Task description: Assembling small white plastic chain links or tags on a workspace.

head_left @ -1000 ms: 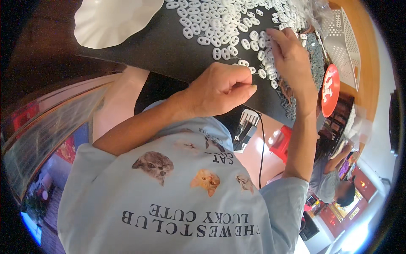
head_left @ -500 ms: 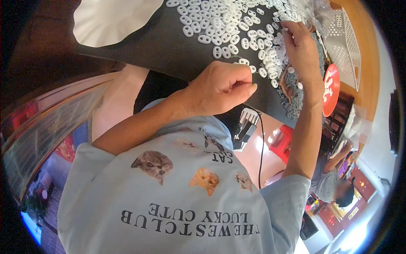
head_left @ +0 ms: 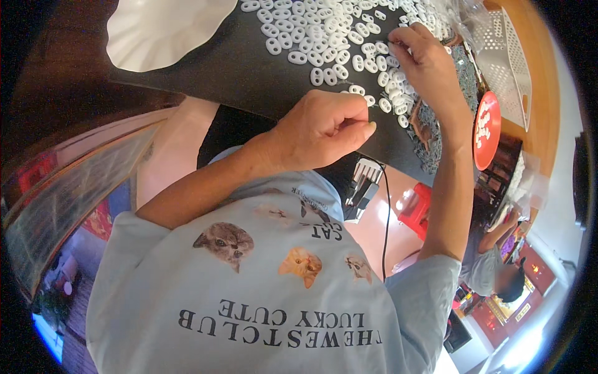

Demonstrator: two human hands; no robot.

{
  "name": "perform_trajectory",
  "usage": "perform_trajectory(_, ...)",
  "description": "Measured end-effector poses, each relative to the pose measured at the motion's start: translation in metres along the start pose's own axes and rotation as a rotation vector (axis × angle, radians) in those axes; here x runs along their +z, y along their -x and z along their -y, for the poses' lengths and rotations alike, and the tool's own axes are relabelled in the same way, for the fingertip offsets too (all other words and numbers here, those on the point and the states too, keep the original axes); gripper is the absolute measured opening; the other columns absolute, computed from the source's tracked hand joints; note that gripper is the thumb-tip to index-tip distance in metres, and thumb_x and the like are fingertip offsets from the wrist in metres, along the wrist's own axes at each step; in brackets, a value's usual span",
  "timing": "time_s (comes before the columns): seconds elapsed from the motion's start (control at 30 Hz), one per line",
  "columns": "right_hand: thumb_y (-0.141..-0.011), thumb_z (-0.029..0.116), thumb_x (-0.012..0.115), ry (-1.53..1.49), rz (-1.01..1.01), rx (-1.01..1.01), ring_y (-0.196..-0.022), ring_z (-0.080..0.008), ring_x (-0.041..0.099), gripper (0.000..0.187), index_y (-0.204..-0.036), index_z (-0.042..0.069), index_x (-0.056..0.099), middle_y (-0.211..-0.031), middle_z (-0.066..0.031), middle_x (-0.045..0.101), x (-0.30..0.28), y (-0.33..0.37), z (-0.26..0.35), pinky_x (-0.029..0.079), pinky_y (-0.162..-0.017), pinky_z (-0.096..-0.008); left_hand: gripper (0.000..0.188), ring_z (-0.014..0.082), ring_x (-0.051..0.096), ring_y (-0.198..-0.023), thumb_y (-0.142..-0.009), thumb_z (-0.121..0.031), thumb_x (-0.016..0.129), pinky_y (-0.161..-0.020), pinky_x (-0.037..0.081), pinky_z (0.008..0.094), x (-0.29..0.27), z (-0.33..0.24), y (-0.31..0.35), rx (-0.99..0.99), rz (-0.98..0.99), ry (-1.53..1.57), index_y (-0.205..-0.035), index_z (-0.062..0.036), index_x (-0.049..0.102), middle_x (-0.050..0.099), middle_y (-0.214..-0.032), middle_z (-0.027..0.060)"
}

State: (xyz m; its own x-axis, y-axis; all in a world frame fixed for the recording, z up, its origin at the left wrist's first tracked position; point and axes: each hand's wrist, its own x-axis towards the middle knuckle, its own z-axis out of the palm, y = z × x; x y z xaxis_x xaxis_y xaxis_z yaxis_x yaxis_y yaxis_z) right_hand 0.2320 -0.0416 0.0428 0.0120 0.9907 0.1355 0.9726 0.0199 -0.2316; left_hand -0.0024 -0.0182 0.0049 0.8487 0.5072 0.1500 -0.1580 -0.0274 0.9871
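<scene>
Head view: right hand among white rings

Matt white plastic links on matt black mat.

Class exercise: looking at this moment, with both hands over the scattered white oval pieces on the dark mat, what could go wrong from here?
1. The white oval pieces lie loose and crowded; the right hand reaching among them could knock some off the dark mat.
2. The left hand is closed near the mat's edge; anything in it might drop out of sight.
</scene>
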Motion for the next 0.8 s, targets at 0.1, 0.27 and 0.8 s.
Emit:
perform_trajectory(0.1, -0.086, 0.011, 0.061, 0.083, -0.024, -0.009, -0.075, -0.0291, 0.06, 0.011, -0.096, 0.005, 0.062, -0.087, -0.0111, 0.059, 0.001, -0.001, -0.001, 0.048, -0.066, -0.0354, 0.022, 0.0096, 0.044, -0.048, -0.085, -0.01, 0.064, -0.045, 0.036, 0.0294, 0.001, 0.001, 0.0, -0.006, 0.009, 0.013, -0.069, -0.0022, 0.051, 0.048, -0.054, 0.0049)
perform_trajectory(0.27, -0.086, 0.01, 0.06, 0.112, 0.052, -0.024, -0.075, -0.0296, 0.06, 0.011, -0.095, 0.005, 0.061, -0.086, -0.0107, 0.059, -0.002, 0.001, 0.011, 0.048, -0.066, -0.036, 0.022, 0.0095, 0.044, -0.048, -0.085, -0.01, 0.063, -0.045, 0.036, 0.0295, 0.0, 0.001, 0.0, 0.005, 0.001, 0.039, -0.069, -0.0022, 0.051, 0.049, -0.054, 0.0049)
perform_trajectory(0.8, -0.087, 0.009, 0.058, 0.132, -0.033, 0.063, -0.076, -0.0304, 0.06, 0.015, -0.1, 0.004, 0.063, -0.088, -0.0112, 0.059, -0.003, 0.001, -0.015, 0.047, -0.068, -0.0359, 0.022, 0.0089, 0.039, -0.052, -0.088, -0.009, 0.061, -0.047, 0.031, 0.0289, -0.001, -0.001, 0.003, 0.009, 0.017, 0.026, -0.071, -0.0016, 0.048, 0.044, -0.059, 0.0022)
